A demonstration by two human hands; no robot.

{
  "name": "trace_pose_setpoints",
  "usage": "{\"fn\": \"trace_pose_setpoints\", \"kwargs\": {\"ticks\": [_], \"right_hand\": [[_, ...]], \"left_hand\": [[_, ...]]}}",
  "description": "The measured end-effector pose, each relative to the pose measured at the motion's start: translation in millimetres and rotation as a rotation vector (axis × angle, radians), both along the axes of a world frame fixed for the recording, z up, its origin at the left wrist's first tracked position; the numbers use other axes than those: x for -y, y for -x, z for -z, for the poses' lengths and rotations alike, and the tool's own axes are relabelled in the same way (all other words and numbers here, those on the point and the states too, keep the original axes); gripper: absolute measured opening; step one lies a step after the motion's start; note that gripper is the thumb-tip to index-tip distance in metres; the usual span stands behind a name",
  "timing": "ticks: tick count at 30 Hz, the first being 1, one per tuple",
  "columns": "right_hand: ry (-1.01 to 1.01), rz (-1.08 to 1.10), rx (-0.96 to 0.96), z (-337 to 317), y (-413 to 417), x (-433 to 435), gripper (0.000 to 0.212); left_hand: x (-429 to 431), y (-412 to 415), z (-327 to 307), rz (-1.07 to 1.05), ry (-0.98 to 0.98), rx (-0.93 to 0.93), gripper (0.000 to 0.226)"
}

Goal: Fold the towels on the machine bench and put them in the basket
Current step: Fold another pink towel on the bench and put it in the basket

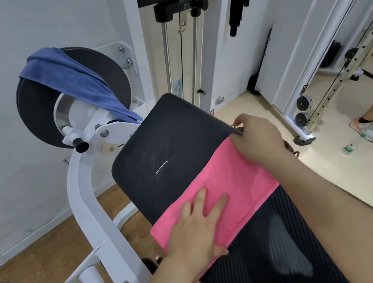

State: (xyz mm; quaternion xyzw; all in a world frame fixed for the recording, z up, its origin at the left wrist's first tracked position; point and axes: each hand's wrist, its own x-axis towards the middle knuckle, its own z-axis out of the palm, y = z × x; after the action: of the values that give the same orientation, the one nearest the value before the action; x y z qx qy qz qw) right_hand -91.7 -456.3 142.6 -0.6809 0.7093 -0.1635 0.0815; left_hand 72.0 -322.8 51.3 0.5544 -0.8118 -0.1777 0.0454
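Note:
A pink towel (pixel 239 182) lies folded in a band across the black padded machine bench (pixel 171 141). My left hand (pixel 197 226) presses flat on the towel's near left part, fingers straight. My right hand (pixel 259 140) sits at the towel's far right corner, by the bench edge, with fingers curled on that corner. A blue towel (pixel 69 83) hangs draped over the round black pad (pixel 37 109) of the machine at the upper left. No basket is in view.
The white machine frame (pixel 85 194) curves down at the left. A weight stack column (pixel 181 46) stands behind the bench. A mirror at the right shows a person's leg and shoe (pixel 368 130). A water bottle (pixel 349 148) lies on the floor.

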Motion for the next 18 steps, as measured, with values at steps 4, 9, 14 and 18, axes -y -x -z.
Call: {"fn": "trace_pose_setpoints", "kwargs": {"ticks": [4, 9, 14, 18], "right_hand": [[-0.142, -0.210, 0.424, 10.5, -27.7, -27.8, 0.024], [-0.366, -0.112, 0.844, 41.2, -25.8, -27.3, 0.034], [-0.305, 0.060, 1.229, 32.2, -21.6, -22.9, 0.034], [0.045, -0.175, 0.301, 35.9, -14.1, -62.5, 0.036]], "left_hand": [[6.7, -0.8, 1.8, -0.085, 0.197, -0.108, 0.065], [9.4, -1.5, 26.4, -0.020, 0.154, -0.118, 0.089], [13.4, -5.4, 35.0, -0.003, 0.128, -0.094, 0.086], [16.6, -5.9, 33.7, 0.007, 0.139, -0.096, 0.087]]}}
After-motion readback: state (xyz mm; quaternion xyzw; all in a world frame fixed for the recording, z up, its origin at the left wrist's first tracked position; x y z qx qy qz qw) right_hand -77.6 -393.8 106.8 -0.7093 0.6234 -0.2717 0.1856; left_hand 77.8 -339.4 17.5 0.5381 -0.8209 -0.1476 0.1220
